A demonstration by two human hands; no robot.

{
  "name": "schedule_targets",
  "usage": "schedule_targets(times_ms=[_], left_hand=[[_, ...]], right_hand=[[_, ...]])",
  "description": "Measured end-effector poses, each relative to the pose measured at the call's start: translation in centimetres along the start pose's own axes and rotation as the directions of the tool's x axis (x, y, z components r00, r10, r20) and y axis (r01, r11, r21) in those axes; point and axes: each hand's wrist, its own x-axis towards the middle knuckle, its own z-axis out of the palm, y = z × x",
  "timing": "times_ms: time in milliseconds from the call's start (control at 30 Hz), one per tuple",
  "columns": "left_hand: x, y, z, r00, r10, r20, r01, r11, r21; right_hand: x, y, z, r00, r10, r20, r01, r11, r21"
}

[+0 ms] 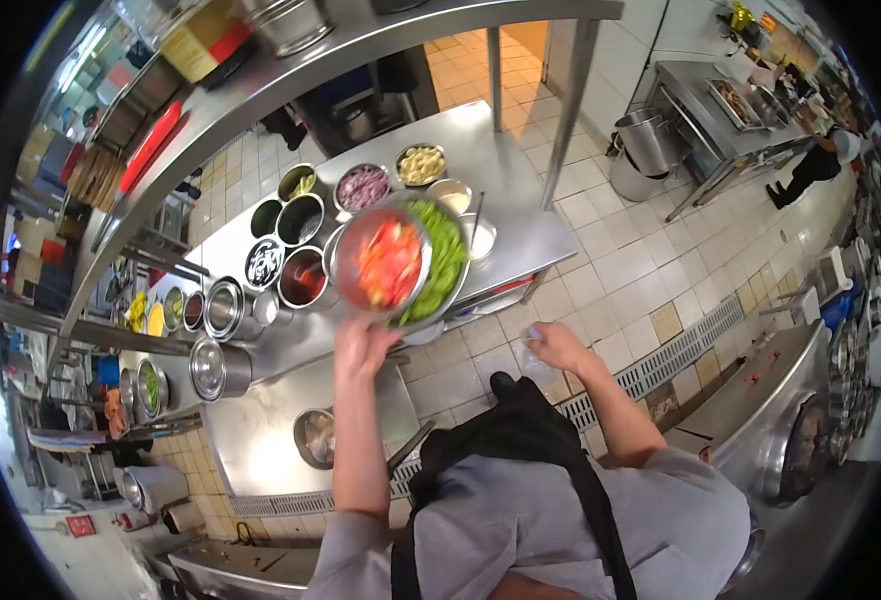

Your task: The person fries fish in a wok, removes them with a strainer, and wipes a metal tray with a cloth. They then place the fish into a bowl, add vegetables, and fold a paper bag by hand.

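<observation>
The left hand [361,347] pinched a tomato bowl [348,243] by the tabletop [526,215]'s near edge, a one-sided grip risking spillage onto green peppers [444,252]; the right hand [561,346] pinched clear plastic [532,334].

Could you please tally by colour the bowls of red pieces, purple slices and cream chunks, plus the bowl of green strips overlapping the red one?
Red pieces: 1
Green strips: 1
Purple slices: 1
Cream chunks: 1
Total: 4

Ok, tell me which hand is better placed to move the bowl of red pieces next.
Left, I'd judge: the left hand is at the near rim of the bowl of red pieces, its grip partly hidden. The right hand is apart from the bowl and appears to hold something clear.
</observation>
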Motion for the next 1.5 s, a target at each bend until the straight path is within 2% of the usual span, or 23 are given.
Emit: schedule_targets(times_ms=[100, 167, 233, 433, 633, 667, 767, 833, 900, 933, 967, 1067, 1100, 1133, 1167, 1200, 1233, 1267, 1300, 1333, 1367, 1433, 1500], left_hand=[[9.5, -1.6, 8.3, 0.998, -0.061, -0.012, 0.062, 0.997, 0.056], [16.9, -4.3, 12.0, 0.99, -0.057, 0.127, 0.08, 0.98, -0.183], [22.4, -6.8, 16.0, 0.989, -0.029, 0.148, 0.062, 0.971, -0.229], [31.4, -13.5, 25.1, 0.976, -0.094, -0.195, 0.037, 0.96, -0.278], [38.9, -20.6, 24.2, 0.912, -0.18, -0.369, 0.086, 0.962, -0.258], [37.9, -20.2, 25.1, 0.869, -0.137, -0.475, 0.033, 0.975, -0.221], [37.1, -20.7, 24.5, 0.872, 0.004, -0.489, -0.117, 0.973, -0.201], [38.9, -22.6, 22.9, 0.943, 0.026, -0.332, -0.127, 0.95, -0.285], [36.3, -22.1, 23.3, 0.927, -0.153, -0.342, 0.102, 0.982, -0.162], [33.5, -21.6, 24.0, 0.923, -0.161, -0.351, 0.117, 0.983, -0.143], [32.4, -23.6, 21.0, 0.972, -0.229, -0.043, 0.231, 0.973, 0.023], [14.9, -21.5, 17.3, 0.977, -0.098, 0.192, 0.094, 0.995, 0.027], [9.1, -19.6, 14.9, 0.982, 0.024, 0.188, -0.096, 0.918, 0.385], [3.7, -17.1, 11.5, 0.965, 0.125, 0.231, -0.253, 0.675, 0.693], [-0.7, -15.9, 7.3, 0.989, -0.009, 0.151, -0.108, 0.654, 0.749], [-3.3, -18.5, 0.8, 0.982, -0.185, -0.046, 0.188, 0.896, 0.403], [-7.7, -16.6, -4.1, 0.964, -0.179, -0.197, 0.248, 0.874, 0.417], [-10.6, -20.9, -12.9, 0.871, -0.038, -0.49, 0.3, 0.831, 0.468], [-15.3, -16.0, -13.3, 0.712, -0.016, -0.702, 0.333, 0.888, 0.318], [-18.9, -16.2, -19.8, 0.629, 0.132, -0.766, 0.49, 0.698, 0.522], [-21.8, -14.1, -22.2, 0.485, 0.069, -0.872, 0.517, 0.782, 0.349], [-26.2, -12.3, -26.2, 0.377, 0.028, -0.926, 0.141, 0.986, 0.087], [-27.6, -10.6, -28.6, 0.411, 0.004, -0.912, 0.01, 1.0, 0.01]], right_hand=[[-4.2, 4.5, -2.7, 0.981, 0.154, -0.118, -0.151, 0.988, 0.041], [-6.8, 6.8, -3.6, 0.952, 0.245, -0.184, -0.226, 0.967, 0.119], [-9.3, 8.9, -3.6, 0.92, 0.313, -0.237, -0.274, 0.944, 0.186], [-13.5, 11.1, -3.3, 0.836, 0.505, -0.213, -0.411, 0.835, 0.367], [-13.5, 10.7, -3.2, 0.809, 0.559, -0.18, -0.39, 0.74, 0.547], [-13.3, 10.2, -3.7, 0.805, 0.572, -0.157, -0.43, 0.746, 0.509], [-12.3, 9.1, -4.6, 0.841, 0.509, -0.182, -0.405, 0.816, 0.411], [-10.7, 10.3, -3.9, 0.85, 0.498, -0.175, -0.41, 0.832, 0.374], [-9.6, 9.6, -3.6, 0.878, 0.459, -0.133, -0.395, 0.854, 0.339], [-8.4, 8.7, -3.8, 0.899, 0.425, -0.105, -0.373, 0.869, 0.327], [-6.8, 7.8, -4.0, 0.92, 0.385, -0.078, -0.344, 0.885, 0.313], [-2.4, 10.2, -1.4, 0.952, 0.303, 0.036, -0.301, 0.912, 0.278], [-1.4, 9.3, -1.3, 0.967, 0.246, 0.064, -0.254, 0.944, 0.21], [0.6, 7.5, -1.2, 0.98, 0.182, 0.083, -0.193, 0.969, 0.151], [2.2, 6.0, -0.8, 0.987, 0.124, 0.104, -0.134, 0.987, 0.093], [3.8, 5.6, -0.3, 0.985, 0.083, 0.149, -0.088, 0.996, 0.023], [5.8, 5.3, 0.6, 0.981, 0.042, 0.19, -0.035, 0.999, -0.041], [6.9, 4.6, 1.5, 0.972, 0.012, 0.233, 0.013, 0.994, -0.106], [7.4, 2.6, 1.9, 0.968, -0.03, 0.248, 0.056, 0.994, -0.098], [8.2, -0.6, 2.0, 0.965, -0.077, 0.252, 0.101, 0.991, -0.083], [8.9, -3.1, 2.7, 0.961, -0.122, 0.249, 0.143, 0.987, -0.067], [10.4, -5.6, 5.4, 0.955, -0.184, 0.233, 0.207, 0.975, -0.078], [11.0, -9.2, 7.8, 0.944, -0.189, 0.272, 0.225, 0.968, -0.108]])
